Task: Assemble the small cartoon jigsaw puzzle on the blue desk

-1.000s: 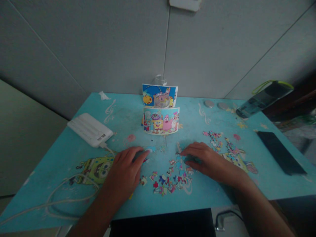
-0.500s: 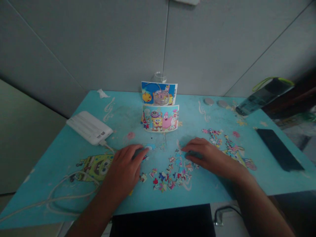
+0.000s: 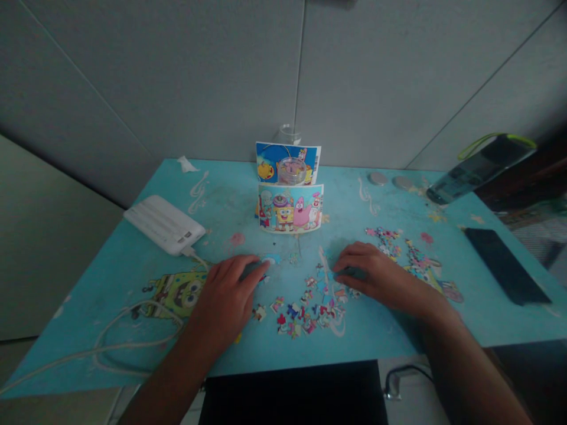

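Observation:
Several loose jigsaw pieces (image 3: 305, 319) lie on the blue patterned table between my two hands. My left hand (image 3: 234, 289) rests left of them, thumb and forefinger apart, fingertips beside a small light-blue joined patch (image 3: 271, 258). My right hand (image 3: 372, 268) is over the right edge of the pieces, its fingers curled with thumb and fingertips near each other; whether a piece is between them is too small to tell. Behind the hands, a cartoon picture card (image 3: 290, 209) stands upright, and a second card (image 3: 268, 159) is behind it with a clear round container (image 3: 292, 170) between.
On the left are a white power bank (image 3: 163, 224) and its looped cable (image 3: 128, 345). More pieces (image 3: 414, 257) lie to the right, near a black phone (image 3: 505, 265). A bottle (image 3: 478, 168) and two round lids (image 3: 378, 178) are at the back right.
My right hand has shifted slightly right, its thumb and fingertips drawn a little closer together. My left hand stays by the light-blue patch. The whole view has moved slightly.

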Demonstrator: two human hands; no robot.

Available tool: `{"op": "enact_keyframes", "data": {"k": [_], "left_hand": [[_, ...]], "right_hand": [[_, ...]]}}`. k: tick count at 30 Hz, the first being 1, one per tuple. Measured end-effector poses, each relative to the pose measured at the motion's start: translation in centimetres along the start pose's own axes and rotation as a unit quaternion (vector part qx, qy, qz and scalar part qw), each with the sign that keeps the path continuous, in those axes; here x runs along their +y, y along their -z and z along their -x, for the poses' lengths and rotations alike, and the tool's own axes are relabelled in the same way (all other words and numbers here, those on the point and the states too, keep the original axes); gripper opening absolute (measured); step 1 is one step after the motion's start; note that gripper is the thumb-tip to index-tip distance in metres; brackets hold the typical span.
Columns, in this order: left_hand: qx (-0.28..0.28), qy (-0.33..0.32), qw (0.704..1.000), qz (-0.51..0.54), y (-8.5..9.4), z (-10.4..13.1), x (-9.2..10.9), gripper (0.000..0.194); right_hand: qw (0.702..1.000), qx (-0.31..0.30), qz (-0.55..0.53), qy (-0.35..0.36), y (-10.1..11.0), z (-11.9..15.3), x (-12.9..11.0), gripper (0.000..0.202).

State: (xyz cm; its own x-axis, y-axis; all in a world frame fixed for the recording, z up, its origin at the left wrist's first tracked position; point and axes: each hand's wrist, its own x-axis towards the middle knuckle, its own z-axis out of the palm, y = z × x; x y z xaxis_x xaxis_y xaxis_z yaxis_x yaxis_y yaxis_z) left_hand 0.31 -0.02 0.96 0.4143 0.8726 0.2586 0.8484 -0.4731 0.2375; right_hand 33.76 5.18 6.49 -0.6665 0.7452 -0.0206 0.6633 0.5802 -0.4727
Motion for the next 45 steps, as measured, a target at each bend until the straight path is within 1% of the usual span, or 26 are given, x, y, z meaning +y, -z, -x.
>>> {"op": "enact_keyframes", "data": {"k": [6, 14, 18, 21, 23, 26, 29, 32, 38, 45], "left_hand": [[0.016, -0.007, 1.000, 0.004, 0.0, 0.1, -0.1, 0.051], [0.019, -0.016, 1.000, -0.007, 0.1, 0.0, -0.1, 0.048], [0.019, -0.014, 1.000, -0.010, 0.2, 0.0, 0.1, 0.048], [0.017, -0.003, 1.000, -0.008, 0.1, 0.0, 0.1, 0.048], [0.015, 0.003, 1.000, -0.006, 0.1, 0.0, 0.1, 0.048], [0.014, 0.007, 1.000, -0.004, 0.2, -0.1, 0.1, 0.049], [0.012, 0.014, 1.000, -0.007, 0.2, -0.1, 0.1, 0.048], [0.011, 0.013, 1.000, -0.007, 0.1, 0.0, 0.1, 0.046], [0.017, 0.006, 1.000, -0.008, -0.1, 0.0, -0.1, 0.046], [0.017, 0.011, 1.000, -0.005, 0.1, 0.0, 0.2, 0.047]], "right_hand": [[1.000, 0.014, 0.000, 0.012, 0.0, 0.1, 0.1, 0.011], [1.000, -0.005, 0.005, -0.002, 0.1, 0.1, 0.1, 0.010], [1.000, -0.001, -0.022, 0.005, 0.4, 0.1, -0.2, 0.013], [0.998, 0.037, -0.055, -0.012, 0.8, 0.2, -0.5, 0.015], [0.993, 0.088, -0.067, -0.044, 1.0, 0.2, -0.5, 0.017], [0.978, 0.175, -0.064, -0.097, 1.0, 0.2, -0.2, 0.017], [0.964, 0.226, -0.058, -0.130, 0.9, 0.2, 0.2, 0.018], [0.959, 0.240, -0.054, -0.142, 0.9, 0.1, 0.2, 0.019], [0.961, 0.226, -0.064, -0.147, 0.8, 0.1, -0.2, 0.020], [0.960, 0.235, -0.047, -0.142, 0.5, 0.2, 0.0, 0.020]]}}
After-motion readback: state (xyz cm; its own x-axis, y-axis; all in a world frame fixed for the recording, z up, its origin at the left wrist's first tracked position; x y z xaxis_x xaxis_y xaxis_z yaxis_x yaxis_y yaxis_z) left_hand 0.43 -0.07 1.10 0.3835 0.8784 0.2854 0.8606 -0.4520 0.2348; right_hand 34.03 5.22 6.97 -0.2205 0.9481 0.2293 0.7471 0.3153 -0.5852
